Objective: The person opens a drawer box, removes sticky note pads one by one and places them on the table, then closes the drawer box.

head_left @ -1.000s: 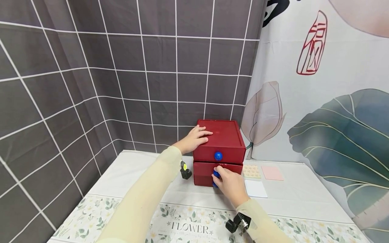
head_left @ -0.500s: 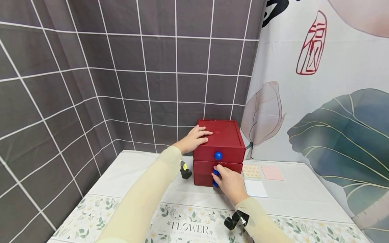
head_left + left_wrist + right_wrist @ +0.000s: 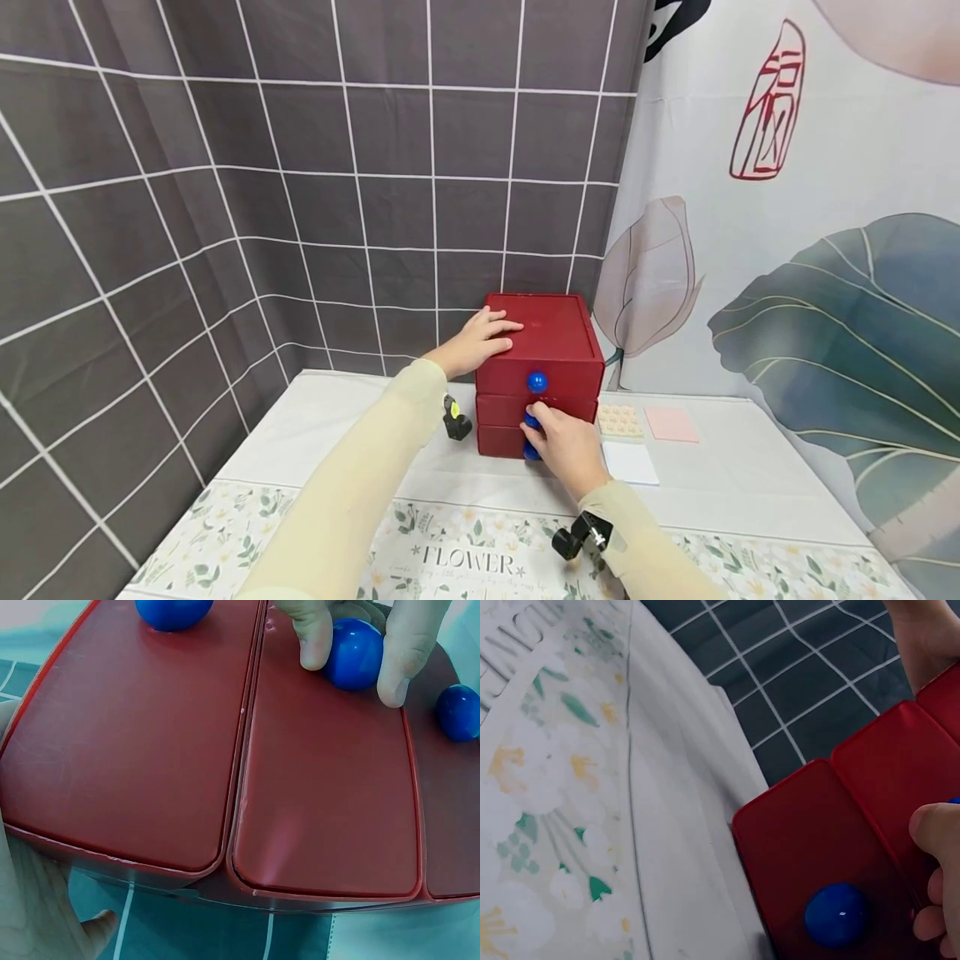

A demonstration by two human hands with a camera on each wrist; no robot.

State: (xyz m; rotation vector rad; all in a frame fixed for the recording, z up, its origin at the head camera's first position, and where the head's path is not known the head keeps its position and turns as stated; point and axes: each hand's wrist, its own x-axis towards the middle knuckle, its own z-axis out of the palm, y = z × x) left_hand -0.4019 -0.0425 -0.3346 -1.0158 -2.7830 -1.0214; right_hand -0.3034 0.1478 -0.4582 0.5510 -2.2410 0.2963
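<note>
A dark red cabinet point(image 3: 551, 325) with three stacked drawers, each bearing a round blue knob, stands on the table. My left hand point(image 3: 474, 342) rests on the cabinet's top at its left edge, fingers extended. With thumb and fingers, my right hand point(image 3: 568, 450) pinches the middle drawer's blue knob point(image 3: 355, 654). That middle drawer point(image 3: 322, 787) sits about level with the fronts above and below it. Above the right hand, the top knob point(image 3: 537, 382) shows in full. The bottom knob point(image 3: 836, 915) is partly hidden by the hand in the head view.
Right of the cabinet lie a beige patterned square point(image 3: 620, 422), a pink square sheet point(image 3: 671, 424) and a white square pad point(image 3: 631, 463). A floral cloth strip point(image 3: 465, 533) runs along the table's front. A dark gridded curtain point(image 3: 390, 208) hangs behind and on the left.
My right hand has pushed the middle drawer slightly inward; the gap along its top has closed. The left hand stays on the cabinet's top.
</note>
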